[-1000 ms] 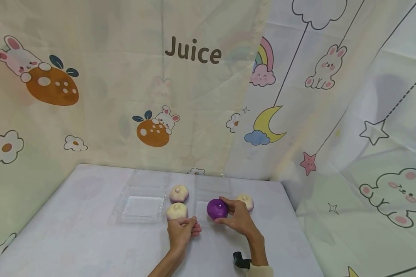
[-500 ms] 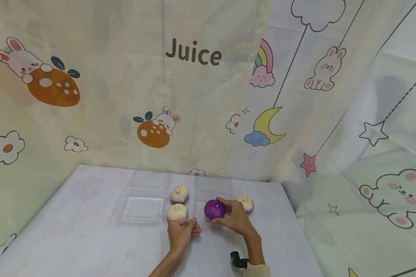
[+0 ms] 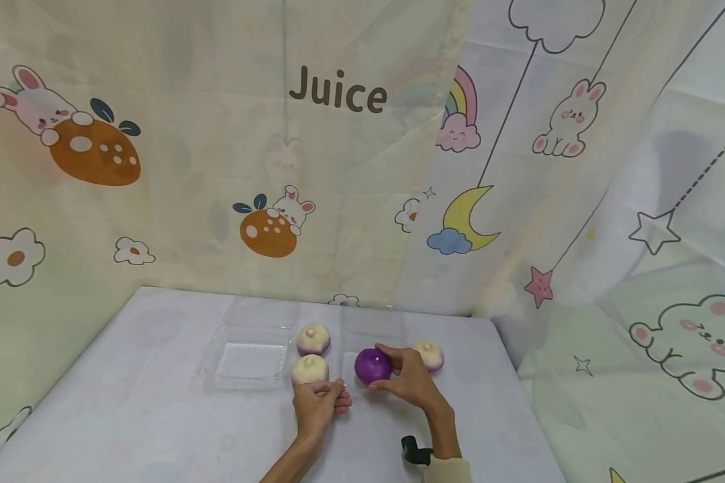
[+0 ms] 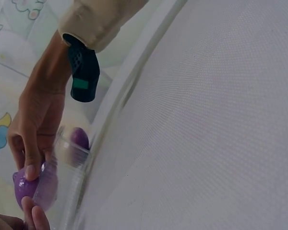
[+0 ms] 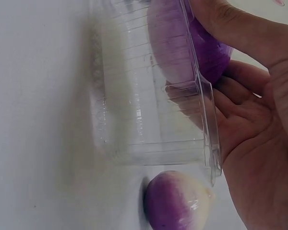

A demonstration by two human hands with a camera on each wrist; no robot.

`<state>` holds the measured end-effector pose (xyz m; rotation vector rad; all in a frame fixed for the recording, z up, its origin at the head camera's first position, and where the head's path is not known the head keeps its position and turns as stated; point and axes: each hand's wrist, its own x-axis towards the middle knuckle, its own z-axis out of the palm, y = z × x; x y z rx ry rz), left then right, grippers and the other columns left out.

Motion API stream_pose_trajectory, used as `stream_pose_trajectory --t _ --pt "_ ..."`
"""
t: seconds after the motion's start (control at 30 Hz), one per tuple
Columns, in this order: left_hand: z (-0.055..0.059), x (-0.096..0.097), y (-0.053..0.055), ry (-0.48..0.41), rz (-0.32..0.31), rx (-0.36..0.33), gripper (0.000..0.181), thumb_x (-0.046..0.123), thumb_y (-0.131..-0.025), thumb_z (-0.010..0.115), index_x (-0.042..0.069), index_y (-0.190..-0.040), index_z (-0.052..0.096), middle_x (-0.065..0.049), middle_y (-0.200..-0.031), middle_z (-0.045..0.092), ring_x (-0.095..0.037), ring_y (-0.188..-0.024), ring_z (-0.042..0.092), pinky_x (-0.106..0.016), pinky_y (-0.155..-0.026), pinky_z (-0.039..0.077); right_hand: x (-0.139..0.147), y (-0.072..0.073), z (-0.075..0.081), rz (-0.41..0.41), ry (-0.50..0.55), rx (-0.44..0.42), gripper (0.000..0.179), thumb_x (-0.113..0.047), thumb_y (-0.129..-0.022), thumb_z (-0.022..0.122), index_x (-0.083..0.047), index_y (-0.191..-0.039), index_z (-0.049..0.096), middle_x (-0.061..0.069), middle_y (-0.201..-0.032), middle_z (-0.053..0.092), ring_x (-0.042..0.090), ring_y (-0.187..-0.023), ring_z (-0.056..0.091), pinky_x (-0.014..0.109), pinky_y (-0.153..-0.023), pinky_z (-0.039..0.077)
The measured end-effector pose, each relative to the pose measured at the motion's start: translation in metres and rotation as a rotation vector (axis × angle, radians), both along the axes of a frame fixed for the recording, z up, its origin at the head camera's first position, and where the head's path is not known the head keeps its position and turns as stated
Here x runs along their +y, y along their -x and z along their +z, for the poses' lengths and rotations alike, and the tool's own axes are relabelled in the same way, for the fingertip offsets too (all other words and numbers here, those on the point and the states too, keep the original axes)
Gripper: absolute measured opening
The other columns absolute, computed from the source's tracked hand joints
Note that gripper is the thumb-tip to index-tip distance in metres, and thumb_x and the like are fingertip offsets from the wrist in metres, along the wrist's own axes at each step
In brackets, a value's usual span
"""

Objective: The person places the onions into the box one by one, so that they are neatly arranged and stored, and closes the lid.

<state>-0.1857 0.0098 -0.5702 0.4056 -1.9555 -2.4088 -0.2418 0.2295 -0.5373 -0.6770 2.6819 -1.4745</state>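
My right hand (image 3: 413, 379) grips a purple turnip (image 3: 372, 367) between thumb and fingers. This turnip is partly below the rim of a clear plastic box (image 5: 134, 105), seen through its wall in the right wrist view. Whether it touches the bottom I cannot tell. My left hand (image 3: 319, 406) pinches the near left corner of that box with thumb and forefinger. Just beyond the left hand sits a cream-topped turnip (image 3: 310, 369), with another turnip (image 3: 313, 339) behind it. A further turnip (image 3: 429, 355) lies right of the box, partly behind the right hand.
A second clear plastic box (image 3: 250, 362) stands open at left, its lid folded back. Both boxes are on a white-covered table (image 3: 157, 416). Behind rises a printed curtain (image 3: 350, 201). A dark green strap device (image 4: 85, 72) is on the right wrist.
My right hand has moved slightly left with the turnip, then nearly stopped. The left hand stays at the box corner, and the other turnips have not moved.
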Motion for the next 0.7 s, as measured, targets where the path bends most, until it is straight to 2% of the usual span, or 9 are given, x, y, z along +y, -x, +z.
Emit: stream_pose_trajectory --t 0.27,0.53,0.7 --pt "0.002 0.000 -0.001 0.005 0.003 -0.003 0.025 0.007 -0.102 0.073 -0.018 -0.101 0.075 -0.016 -0.075 0.080 -0.011 -0.058 0.075 -0.027 -0.059 0.068 -0.006 0.005 0.003 0.013 -0.012 -0.010 0.084 -0.016 -0.078 0.100 0.014 -0.146 0.060 0.028 -0.144 0.068 0.040 -0.132 0.070 0.042 -0.104 0.064" --pt "-0.003 -0.001 0.001 0.004 -0.005 -0.010 0.024 0.007 -0.103 0.072 -0.017 -0.102 0.075 -0.020 -0.078 0.080 -0.012 -0.059 0.076 -0.031 -0.062 0.069 -0.010 0.009 0.004 0.036 -0.047 -0.006 0.086 -0.021 -0.079 0.100 0.013 -0.146 0.060 0.027 -0.146 0.068 0.039 -0.130 0.072 0.045 -0.105 0.063" --pt "-0.002 -0.001 0.001 0.007 -0.011 -0.004 0.024 0.007 -0.103 0.072 -0.017 -0.102 0.075 -0.020 -0.078 0.080 -0.012 -0.059 0.075 -0.029 -0.060 0.068 -0.012 0.014 0.002 0.059 -0.070 -0.007 0.085 -0.022 -0.078 0.101 0.013 -0.145 0.061 0.027 -0.144 0.069 0.037 -0.130 0.072 0.046 -0.107 0.063"
